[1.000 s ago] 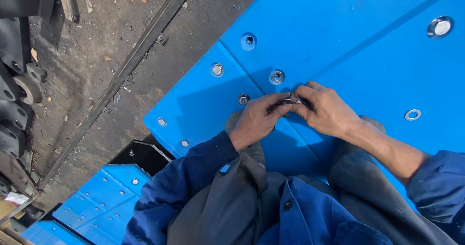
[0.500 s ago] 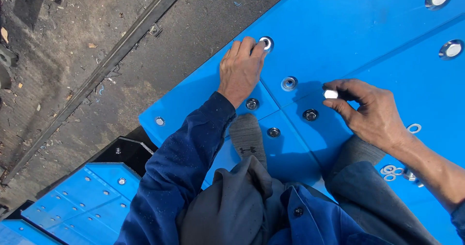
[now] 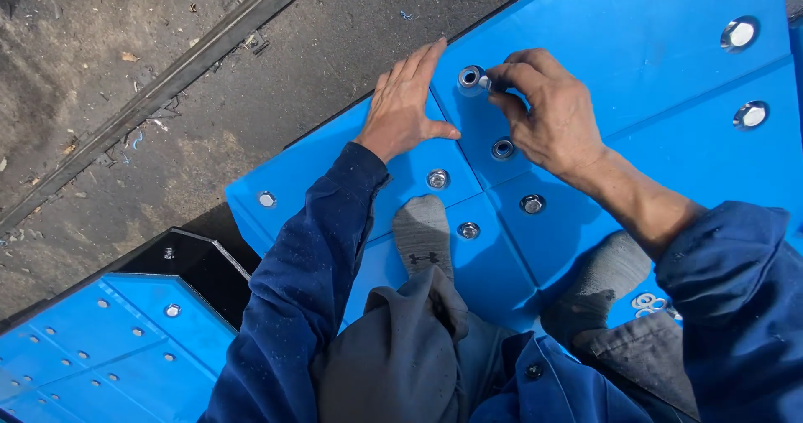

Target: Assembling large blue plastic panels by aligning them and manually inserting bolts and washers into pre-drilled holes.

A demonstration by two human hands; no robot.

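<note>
My left hand [image 3: 407,105] lies flat, fingers spread, on a blue panel [image 3: 636,47] near its upper left edge. My right hand [image 3: 548,109] pinches a small metal nut or washer [image 3: 473,78] at a bolt hole just right of the left hand's fingertips. Several more bolts sit in recessed holes below: one [image 3: 503,148] under my right hand, others [image 3: 437,178] [image 3: 532,203] [image 3: 468,230] near the seams between panels. Both arms wear dark blue sleeves.
My sock-clad feet [image 3: 425,232] [image 3: 604,277] rest on the blue panels. Loose washers [image 3: 646,302] lie by the right foot. Two large bolt heads [image 3: 739,33] [image 3: 750,114] sit at the far right. Dirty concrete floor with a metal rail [image 3: 167,80] lies left; more blue panels [image 3: 92,348] are at the lower left.
My right hand has carried a small metal piece up and left to the hole by my left hand. The left hand has shifted slightly and flattened beside that hole.
</note>
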